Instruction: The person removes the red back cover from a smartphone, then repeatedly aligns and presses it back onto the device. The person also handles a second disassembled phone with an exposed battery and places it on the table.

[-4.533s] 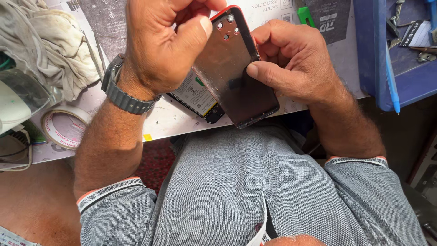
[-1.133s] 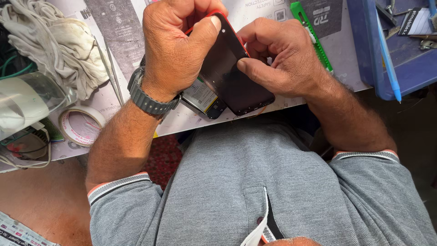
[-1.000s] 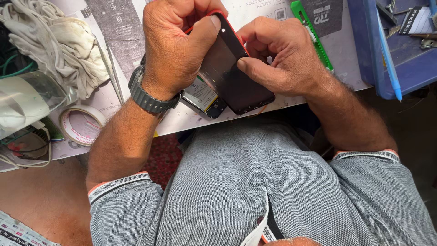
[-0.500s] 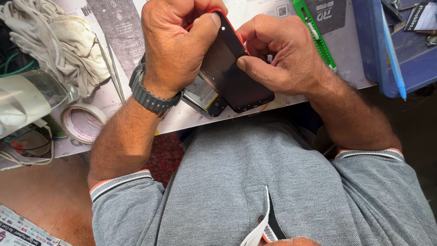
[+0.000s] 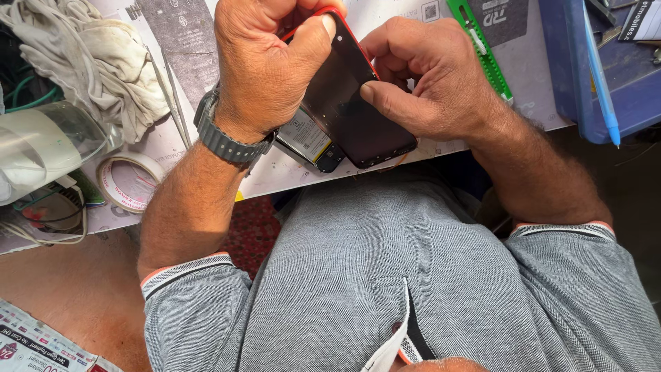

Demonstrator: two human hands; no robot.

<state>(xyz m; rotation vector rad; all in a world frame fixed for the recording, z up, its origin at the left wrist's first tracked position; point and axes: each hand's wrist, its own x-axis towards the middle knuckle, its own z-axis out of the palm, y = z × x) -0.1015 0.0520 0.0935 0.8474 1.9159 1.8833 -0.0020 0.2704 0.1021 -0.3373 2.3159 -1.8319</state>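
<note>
Both my hands hold a black phone [image 5: 351, 114] with a red rim, tilted above the edge of the white work table [image 5: 275, 180]. My left hand [image 5: 265, 69], with a grey watch on the wrist, wraps over the phone's top left, its thumb pressing on the upper edge. On the right side, my right hand [image 5: 430, 79] grips it with the thumb flat on the dark face. Under the phone an opened device with a labelled battery [image 5: 306, 138] lies on the table.
A dirty white cloth [image 5: 89, 55], metal tweezers [image 5: 172, 96] and a roll of tape [image 5: 127, 182] lie at the left. A green tool [image 5: 482, 48] is right of my hands. A blue tray [image 5: 633, 89] with a blue pen [image 5: 600, 76] stands at far right.
Since 4.5 s ago my left hand has closed further over the phone's top and the phone sits lower between my hands. In the last second the hands barely move.
</note>
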